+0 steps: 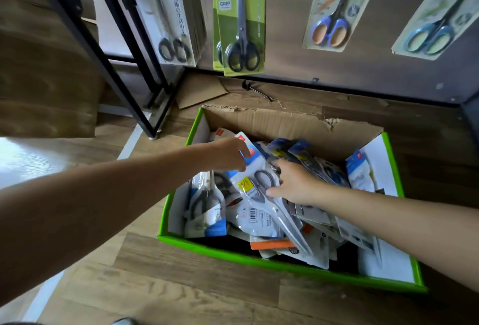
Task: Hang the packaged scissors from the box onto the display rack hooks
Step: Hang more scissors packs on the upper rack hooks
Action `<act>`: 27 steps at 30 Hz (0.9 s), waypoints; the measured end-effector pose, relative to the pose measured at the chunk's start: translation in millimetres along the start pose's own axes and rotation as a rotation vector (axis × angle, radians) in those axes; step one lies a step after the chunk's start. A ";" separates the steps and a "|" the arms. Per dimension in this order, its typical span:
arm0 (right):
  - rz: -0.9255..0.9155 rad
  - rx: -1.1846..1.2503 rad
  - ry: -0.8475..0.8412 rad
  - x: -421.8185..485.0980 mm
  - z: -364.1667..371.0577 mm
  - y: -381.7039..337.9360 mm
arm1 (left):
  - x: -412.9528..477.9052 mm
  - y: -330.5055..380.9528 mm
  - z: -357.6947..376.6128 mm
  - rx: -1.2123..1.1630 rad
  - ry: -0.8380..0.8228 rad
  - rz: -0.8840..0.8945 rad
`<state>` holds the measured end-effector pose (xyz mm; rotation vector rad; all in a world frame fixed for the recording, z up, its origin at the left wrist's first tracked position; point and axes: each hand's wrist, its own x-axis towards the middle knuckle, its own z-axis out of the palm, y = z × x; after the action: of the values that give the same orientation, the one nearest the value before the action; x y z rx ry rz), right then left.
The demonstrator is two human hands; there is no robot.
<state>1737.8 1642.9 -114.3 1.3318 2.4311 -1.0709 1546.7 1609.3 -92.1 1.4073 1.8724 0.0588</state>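
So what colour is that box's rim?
The box rim is bright green, seen in the head view.

The box [285,127] is sitting on the floor [181,285] in front of the display rack [285,26], packaged scissors [261,221] piling inside it. 4 hanging packs [239,18] are lining the rack. A loose hook [256,91] is lying between box and rack, a cardboard scrap [199,93] just left. The left hand [228,154] is pinching the top pack [255,187], the right hand [293,182] resting on its right side.
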 end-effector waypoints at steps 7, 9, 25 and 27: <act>-0.022 0.117 0.064 7.0 -10.7 9.4 | -0.9 -9.8 -19.0 0.161 0.211 -0.093; -0.025 0.082 0.078 13.2 -12.9 6.7 | 0.5 -13.6 -16.5 0.125 0.191 -0.109; -0.009 -0.357 0.047 24.9 -38.3 32.6 | 11.2 -3.8 -7.6 -0.306 0.211 -0.162; -0.013 -0.457 0.065 26.1 -32.2 34.0 | 11.8 -3.9 -5.5 -0.256 0.221 -0.157</act>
<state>1755.2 1693.3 -120.2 1.2079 2.5227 -0.4325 1539.3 1619.7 -96.5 1.1120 2.0661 0.3762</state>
